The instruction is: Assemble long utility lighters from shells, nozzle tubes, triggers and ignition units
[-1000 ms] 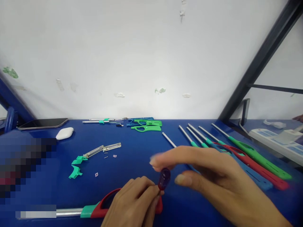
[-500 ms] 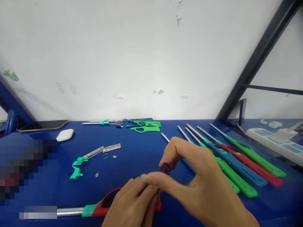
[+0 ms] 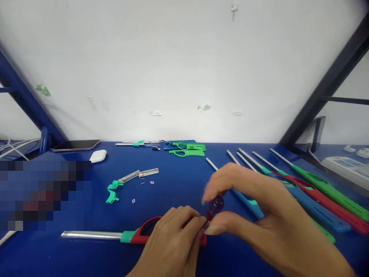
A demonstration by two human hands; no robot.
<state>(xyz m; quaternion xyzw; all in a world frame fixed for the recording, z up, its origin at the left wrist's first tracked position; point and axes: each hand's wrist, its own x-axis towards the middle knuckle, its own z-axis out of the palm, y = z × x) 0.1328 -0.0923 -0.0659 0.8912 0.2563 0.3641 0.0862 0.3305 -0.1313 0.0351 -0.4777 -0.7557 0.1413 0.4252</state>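
A red gas lighter (image 3: 139,236) with a silver barrel and teal collar lies crosswise at the table front. My left hand (image 3: 175,240) lies over its handle, fingers closed on it and hiding most of it. Beyond those fingers rises a small screwdriver (image 3: 216,206) with a dark purple, partly red handle, tilted over the lighter; its tip is hidden. My right hand (image 3: 259,219) curls thumb and index finger around the screwdriver handle. The index fingertip is blurred.
Several lighters (image 3: 319,204) lie in a slanted row at right. Teal pieces (image 3: 112,196), clear tanks (image 3: 129,177) and tiny bits lie mid-left. Green shell halves (image 3: 188,152), metal rods (image 3: 127,144), a phone (image 3: 76,145) and a white case (image 3: 98,156) are behind.
The view has shifted, so the table things appear further right. The screwdriver handle shows more from the side, and my right thumb and index finger have moved around it. My left hand stays on the lighter.
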